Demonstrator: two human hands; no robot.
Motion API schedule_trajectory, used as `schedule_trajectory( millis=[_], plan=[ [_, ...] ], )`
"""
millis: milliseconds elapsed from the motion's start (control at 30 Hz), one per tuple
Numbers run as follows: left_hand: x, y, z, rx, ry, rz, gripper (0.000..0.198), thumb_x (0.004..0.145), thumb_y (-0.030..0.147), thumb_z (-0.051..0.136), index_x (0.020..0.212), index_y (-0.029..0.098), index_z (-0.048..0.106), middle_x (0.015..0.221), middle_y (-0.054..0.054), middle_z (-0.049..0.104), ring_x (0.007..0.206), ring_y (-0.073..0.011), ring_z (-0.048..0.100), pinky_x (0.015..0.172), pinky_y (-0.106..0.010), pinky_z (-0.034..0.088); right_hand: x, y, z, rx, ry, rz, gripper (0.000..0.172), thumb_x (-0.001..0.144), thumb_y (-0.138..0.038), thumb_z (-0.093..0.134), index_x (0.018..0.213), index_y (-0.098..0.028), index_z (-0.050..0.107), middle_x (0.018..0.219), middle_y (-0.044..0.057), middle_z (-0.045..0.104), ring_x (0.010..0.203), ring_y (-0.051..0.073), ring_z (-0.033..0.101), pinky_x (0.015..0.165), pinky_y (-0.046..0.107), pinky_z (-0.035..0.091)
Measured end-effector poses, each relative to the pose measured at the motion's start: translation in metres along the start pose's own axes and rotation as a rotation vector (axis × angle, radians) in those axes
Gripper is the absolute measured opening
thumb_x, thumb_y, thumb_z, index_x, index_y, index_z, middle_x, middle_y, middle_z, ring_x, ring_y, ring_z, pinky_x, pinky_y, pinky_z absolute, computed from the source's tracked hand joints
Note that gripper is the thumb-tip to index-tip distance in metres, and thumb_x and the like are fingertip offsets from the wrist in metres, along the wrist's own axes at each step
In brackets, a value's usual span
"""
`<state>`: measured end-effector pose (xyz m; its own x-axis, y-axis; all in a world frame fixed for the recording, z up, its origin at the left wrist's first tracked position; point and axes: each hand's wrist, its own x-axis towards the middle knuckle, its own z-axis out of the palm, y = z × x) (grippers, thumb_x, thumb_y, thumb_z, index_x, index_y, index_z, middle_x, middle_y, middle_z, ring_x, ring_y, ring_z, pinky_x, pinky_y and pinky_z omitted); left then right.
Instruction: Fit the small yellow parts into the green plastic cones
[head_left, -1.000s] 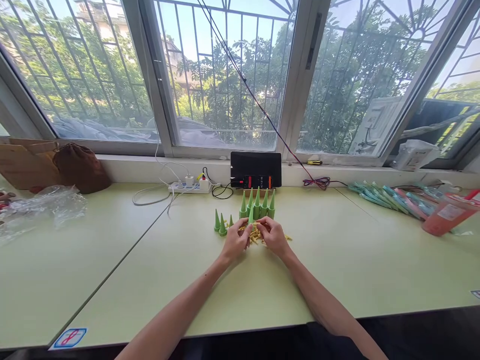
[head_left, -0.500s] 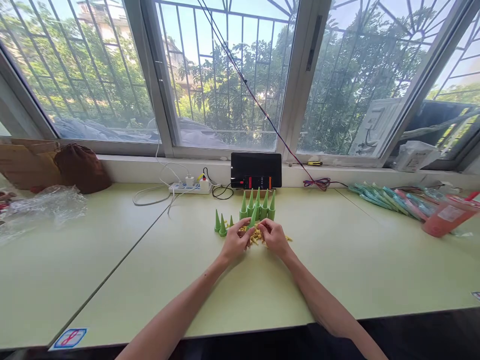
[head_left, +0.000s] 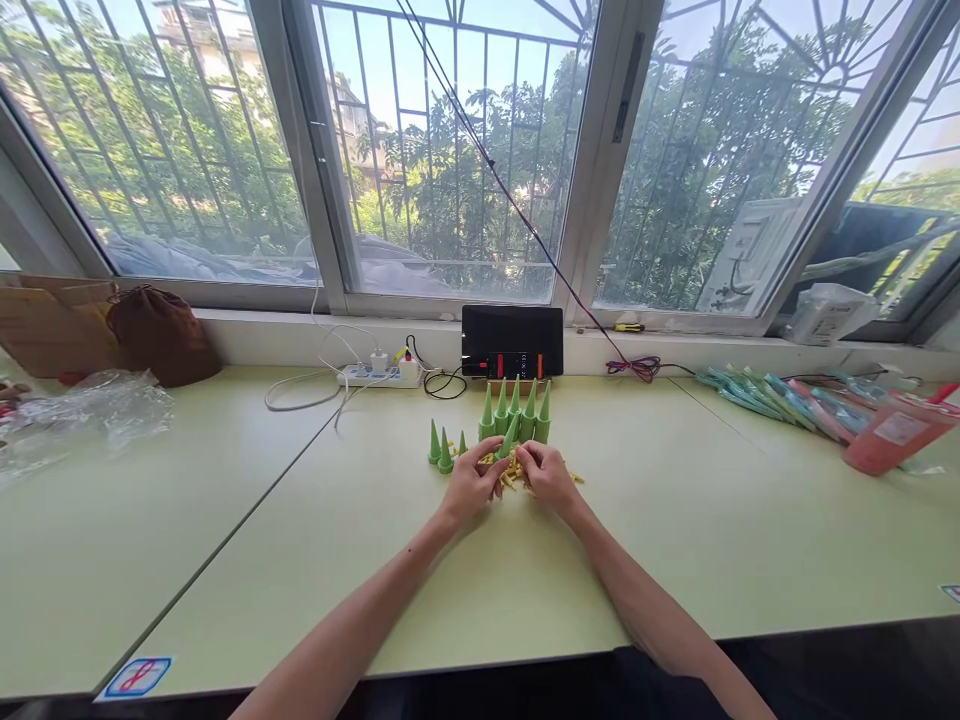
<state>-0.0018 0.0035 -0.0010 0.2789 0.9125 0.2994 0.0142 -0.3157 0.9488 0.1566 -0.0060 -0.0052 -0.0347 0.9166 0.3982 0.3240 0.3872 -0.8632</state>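
My left hand [head_left: 471, 480] is closed round the lower part of a green cone [head_left: 508, 437], which leans to the right. Close beside it, my right hand [head_left: 550, 474] pinches near the cone's base; what its fingertips hold is too small to make out. Under and between both hands lies a pile of small yellow pieces [head_left: 510, 481]. Behind them, several green cones [head_left: 529, 412] stand upright in a tight group. To the left of my left hand are a few separate, shorter green cones [head_left: 445, 453].
A dark tablet [head_left: 512, 330] with a phone [head_left: 516, 365] before it leans at the sill. Left of it sits a power strip [head_left: 382, 376] with cables. Plastic-wrapped strips [head_left: 780, 400] and a red drink cup [head_left: 896, 435] are right; a brown bag [head_left: 165, 335] and clear plastic [head_left: 97, 415] are left.
The held green cone has tipped slightly further to the right and its tip sits a little lower. Both hands stay in nearly the same place.
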Motion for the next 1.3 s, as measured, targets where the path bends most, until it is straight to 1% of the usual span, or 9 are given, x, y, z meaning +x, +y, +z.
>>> schedule_trajectory(
  millis=[200,300,367,500,600,733,900,1133,1300],
  plan=[
    [0.001,-0.001,0.001,-0.003,-0.010,0.022,0.042,0.081,0.042,0.063,0.114,0.015,0.057,0.115,-0.012,0.062,0.040,-0.0040,0.053,0.035,-0.020,0.041,-0.001,-0.006,0.001,0.158,-0.077,0.082,0.041,0.088,-0.055,0.046,0.064,-0.022,0.043,0.041,-0.007,0.038,0.038,0.010,0.031,0.040,0.024,0.026],
    [0.002,-0.001,0.003,0.004,-0.008,0.016,0.044,0.082,0.043,0.061,0.116,0.016,0.054,0.117,-0.013,0.061,0.039,-0.0042,0.053,0.033,-0.021,0.040,-0.001,-0.006,0.004,0.187,-0.051,0.079,0.042,0.088,-0.055,0.047,0.064,-0.022,0.041,0.042,-0.007,0.037,0.037,0.009,0.031,0.039,0.024,0.025],
    [0.002,0.001,0.004,0.002,-0.008,0.002,0.047,0.082,0.044,0.060,0.117,0.015,0.052,0.114,-0.013,0.062,0.037,-0.0039,0.051,0.032,-0.021,0.040,-0.001,-0.003,0.005,0.185,-0.012,0.066,0.042,0.089,-0.055,0.047,0.064,-0.021,0.041,0.045,-0.007,0.039,0.038,0.009,0.034,0.039,0.023,0.027],
    [0.002,0.006,0.007,-0.028,-0.002,-0.025,0.047,0.084,0.048,0.057,0.115,0.012,0.051,0.088,-0.006,0.065,0.035,-0.0047,0.047,0.032,-0.021,0.038,0.000,0.000,0.007,0.108,0.063,0.010,0.040,0.090,-0.052,0.047,0.066,-0.020,0.045,0.052,-0.005,0.042,0.044,0.010,0.037,0.043,0.023,0.031],
    [0.002,0.010,0.007,-0.049,0.022,-0.054,0.046,0.085,0.047,0.056,0.114,0.011,0.052,0.064,0.002,0.058,0.035,-0.0069,0.046,0.032,-0.020,0.036,0.000,-0.002,0.006,0.095,0.074,-0.028,0.033,0.090,-0.049,0.050,0.076,-0.019,0.053,0.060,-0.003,0.049,0.049,0.011,0.043,0.046,0.023,0.035],
    [0.003,0.010,0.005,-0.080,0.043,-0.112,0.046,0.086,0.045,0.055,0.116,0.010,0.053,0.051,0.006,0.051,0.034,-0.0086,0.045,0.033,-0.020,0.036,-0.001,-0.007,0.005,0.126,0.064,-0.069,0.026,0.087,-0.045,0.055,0.087,-0.019,0.057,0.073,0.001,0.059,0.060,0.014,0.053,0.053,0.024,0.043],
    [0.004,0.008,0.004,-0.131,0.039,-0.143,0.050,0.085,0.046,0.055,0.120,0.009,0.051,0.049,0.006,0.051,0.035,-0.0093,0.047,0.033,-0.020,0.036,-0.002,-0.010,0.004,0.117,0.064,-0.088,0.023,0.087,-0.042,0.057,0.092,-0.019,0.059,0.082,0.004,0.064,0.072,0.018,0.061,0.063,0.027,0.050],
    [0.003,0.010,0.004,-0.142,0.029,-0.150,0.050,0.086,0.045,0.055,0.120,0.009,0.051,0.051,0.006,0.052,0.037,-0.0088,0.047,0.034,-0.019,0.037,-0.001,-0.007,0.004,0.121,0.058,-0.076,0.023,0.086,-0.040,0.059,0.091,-0.018,0.061,0.078,0.004,0.065,0.070,0.017,0.062,0.062,0.027,0.050],
    [0.004,0.005,0.002,-0.132,0.015,-0.154,0.050,0.084,0.046,0.057,0.118,0.009,0.052,0.049,0.005,0.053,0.037,-0.0093,0.048,0.034,-0.019,0.037,-0.002,-0.009,0.003,0.113,0.055,-0.071,0.022,0.086,-0.040,0.060,0.087,-0.018,0.061,0.075,0.003,0.065,0.067,0.017,0.062,0.060,0.027,0.049]
  ],
)
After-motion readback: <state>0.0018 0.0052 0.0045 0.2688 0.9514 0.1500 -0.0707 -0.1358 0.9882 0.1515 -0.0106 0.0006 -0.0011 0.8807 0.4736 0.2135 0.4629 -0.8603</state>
